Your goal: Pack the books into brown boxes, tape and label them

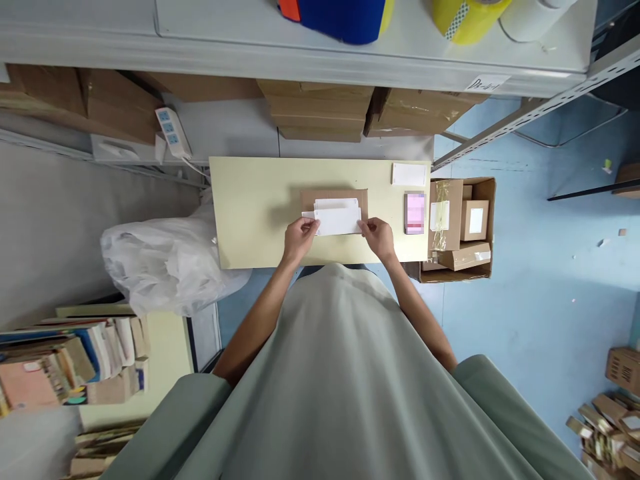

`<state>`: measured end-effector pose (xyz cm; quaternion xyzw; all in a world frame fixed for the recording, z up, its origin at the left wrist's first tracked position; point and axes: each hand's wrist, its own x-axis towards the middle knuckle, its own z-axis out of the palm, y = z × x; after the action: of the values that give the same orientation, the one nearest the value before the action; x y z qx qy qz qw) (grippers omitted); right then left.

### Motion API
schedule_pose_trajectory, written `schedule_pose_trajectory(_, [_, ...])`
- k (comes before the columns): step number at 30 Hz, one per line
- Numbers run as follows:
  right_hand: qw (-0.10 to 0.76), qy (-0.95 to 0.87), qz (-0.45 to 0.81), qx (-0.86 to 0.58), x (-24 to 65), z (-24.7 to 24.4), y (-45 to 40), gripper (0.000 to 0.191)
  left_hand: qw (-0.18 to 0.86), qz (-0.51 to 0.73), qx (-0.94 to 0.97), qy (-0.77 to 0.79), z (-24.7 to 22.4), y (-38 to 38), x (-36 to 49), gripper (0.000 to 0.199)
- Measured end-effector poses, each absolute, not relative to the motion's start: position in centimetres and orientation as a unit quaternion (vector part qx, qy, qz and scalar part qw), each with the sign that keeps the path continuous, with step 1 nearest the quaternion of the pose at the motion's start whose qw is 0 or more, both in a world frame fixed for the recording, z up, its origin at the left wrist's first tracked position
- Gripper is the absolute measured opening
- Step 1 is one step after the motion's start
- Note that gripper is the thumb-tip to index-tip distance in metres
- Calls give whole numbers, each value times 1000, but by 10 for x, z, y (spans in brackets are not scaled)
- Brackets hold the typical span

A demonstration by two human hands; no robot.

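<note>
A flat brown cardboard box [334, 194] lies on the pale yellow table [255, 207]. Over its near part is a white paper label [338, 222], stretched between my two hands. My left hand [300, 239] pinches the label's left edge, and my right hand [379, 237] pinches the right one. Behind this label another white label [336, 203] shows on the box; whether the two are joined I cannot tell. To the right of my right hand lies a small pink-topped stack [415, 213], its print blurred. A white slip [409, 175] rests beyond it.
An open carton [493, 230] holding smaller boxes stands against the table's right side. White plastic bags [165, 257] bulge at the left. Across the far side runs a grey shelf [215, 50] with tape rolls [463, 20]; a power strip [173, 132] hangs below it.
</note>
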<state>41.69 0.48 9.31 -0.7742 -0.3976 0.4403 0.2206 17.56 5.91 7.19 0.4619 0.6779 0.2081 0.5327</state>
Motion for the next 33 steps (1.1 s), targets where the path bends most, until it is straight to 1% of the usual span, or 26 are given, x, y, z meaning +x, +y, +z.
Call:
schedule_pose_trajectory(3, [162,-416,415,-792,415,85,25,31,480,178,507,694,64,78,182,21])
schedule_pose_trajectory(6, [119,-415,403,-807,411,82,37,23,452,134,525,708,59,87,188,19])
schedule_pose_trajectory(11, [71,-409,397,-819,407,82,44,22,418,91,547,720,60,90,195,21])
schedule_pose_trajectory(18, [26,-425,378,-822,404,83,48,22,379,22,569,729,62,92,200,24])
schedule_pose_trajectory(23, [10,-437,364,-822,399,85,50,26,358,10,589,725,61,90,203,25])
schedule_pose_trajectory(30, [8,-443,354,-823,401,81,48,21,332,18,631,701,58,86,203,24])
schedule_pose_trajectory(32, [7,-452,339,-825,401,80,43,21,320,7,632,706,55,87,200,27])
schedule_pose_trajectory(33, [10,-462,326,-825,400,79,39,23,311,1,627,714,54,88,199,32])
